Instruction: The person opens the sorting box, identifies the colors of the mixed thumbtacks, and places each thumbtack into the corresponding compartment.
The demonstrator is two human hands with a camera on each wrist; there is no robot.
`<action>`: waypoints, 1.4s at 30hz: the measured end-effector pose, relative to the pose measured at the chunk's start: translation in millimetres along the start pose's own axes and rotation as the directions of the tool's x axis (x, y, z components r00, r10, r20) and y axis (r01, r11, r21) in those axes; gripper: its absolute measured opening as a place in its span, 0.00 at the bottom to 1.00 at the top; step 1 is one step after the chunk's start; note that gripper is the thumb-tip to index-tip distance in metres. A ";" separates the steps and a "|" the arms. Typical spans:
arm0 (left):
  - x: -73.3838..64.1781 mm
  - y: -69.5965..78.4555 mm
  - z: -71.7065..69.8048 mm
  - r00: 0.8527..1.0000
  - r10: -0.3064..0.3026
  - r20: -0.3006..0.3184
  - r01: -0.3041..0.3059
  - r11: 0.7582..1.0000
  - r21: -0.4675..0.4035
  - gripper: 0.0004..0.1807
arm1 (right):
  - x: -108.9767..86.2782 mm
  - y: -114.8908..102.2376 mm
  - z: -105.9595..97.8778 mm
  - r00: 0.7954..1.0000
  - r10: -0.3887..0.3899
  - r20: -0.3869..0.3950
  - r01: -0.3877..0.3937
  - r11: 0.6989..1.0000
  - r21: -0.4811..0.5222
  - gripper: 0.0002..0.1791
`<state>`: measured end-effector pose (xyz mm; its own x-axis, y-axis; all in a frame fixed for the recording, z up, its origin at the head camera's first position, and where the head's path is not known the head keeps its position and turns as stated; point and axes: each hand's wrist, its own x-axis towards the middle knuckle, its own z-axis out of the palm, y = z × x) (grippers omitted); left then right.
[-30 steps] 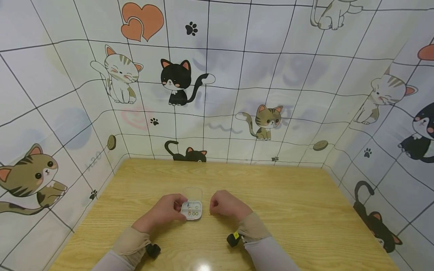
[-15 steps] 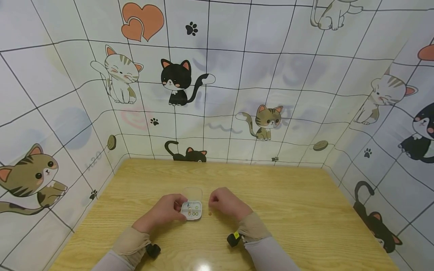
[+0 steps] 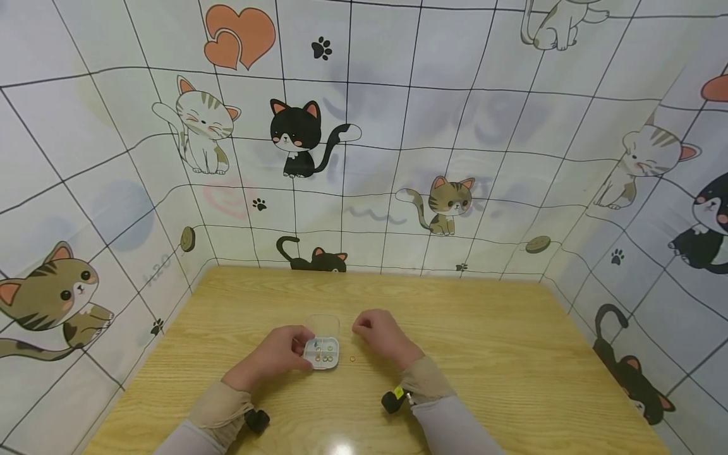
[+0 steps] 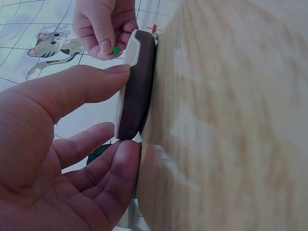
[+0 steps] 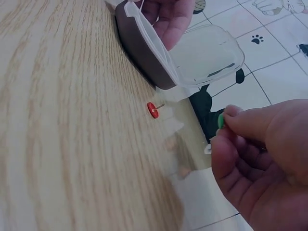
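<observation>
My left hand (image 3: pixel 279 351) holds a small box (image 4: pixel 138 86), dark brown outside and white inside, by its left side, thumb at the rim. Several compartments show in the head view, with small round pieces in them. Its clear lid (image 5: pixel 211 50) is hinged open at the far side. Between the thumb and index finger of my right hand (image 3: pixel 383 338) is a small green thumbtack (image 5: pixel 221 121); the fingertips cover its pin. A red thumbtack (image 5: pixel 152 110) lies on the table just right of the box, its pin pointing away from the tabletop.
The wood-grain table (image 3: pixel 483 354) has cat-print cloth walls (image 3: pixel 375 126) at the back and both sides. A black wrist camera (image 3: pixel 392 400) hangs from the right wrist, another wrist camera (image 3: pixel 257 421) from the left.
My right hand has drawn back from the red thumbtack, away from me, uncovering it on the table. My left hand and the box have stayed in place.
</observation>
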<state>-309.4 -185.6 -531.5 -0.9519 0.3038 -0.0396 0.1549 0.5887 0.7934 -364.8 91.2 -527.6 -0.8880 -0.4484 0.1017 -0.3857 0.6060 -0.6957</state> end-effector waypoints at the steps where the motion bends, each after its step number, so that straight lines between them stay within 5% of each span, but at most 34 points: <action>1: 0.3 -0.7 0.2 1.000 0.004 0.001 -0.004 1.000 0.000 0.28 | 0.5 1.8 0.5 1.000 0.010 -0.011 -0.009 0.999 0.031 0.09; 12: 2.1 -5.2 1.5 1.000 0.011 -0.002 -0.011 1.000 0.002 0.30 | 3.3 27.8 9.0 0.984 0.144 -0.109 -0.104 0.946 0.308 0.12; 17: 2.3 -4.4 1.8 1.000 0.008 -0.003 -0.008 1.000 -0.004 0.31 | 5.5 38.1 11.2 0.967 0.196 -0.161 -0.107 0.891 0.442 0.12; 21: 2.0 -3.4 1.8 1.000 -0.002 -0.005 0.002 1.000 -0.002 0.31 | 8.5 44.1 11.6 0.954 0.238 -0.184 -0.090 0.810 0.580 0.12; 28: 0.7 -2.1 0.8 1.000 -0.017 0.000 0.017 1.000 -0.005 0.29 | 11.1 50.4 7.7 0.943 0.316 -0.106 -0.088 0.542 0.836 0.16; 34: 0.9 -2.4 0.8 1.000 -0.021 -0.001 0.021 1.000 -0.008 0.30 | 10.4 53.6 1.9 0.917 0.397 -0.047 -0.081 0.300 0.950 0.19; 42: 1.1 -2.2 0.9 1.000 -0.019 -0.004 0.019 1.000 -0.005 0.30 | 9.8 55.4 -8.1 0.899 0.435 0.052 0.010 -0.137 0.991 0.07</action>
<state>-310.6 -185.8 -533.8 -0.9558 0.2894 -0.0517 0.1358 0.5906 0.7955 -396.9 125.7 -559.4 -0.9532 -0.1737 -0.2476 0.2924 -0.7381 -0.6080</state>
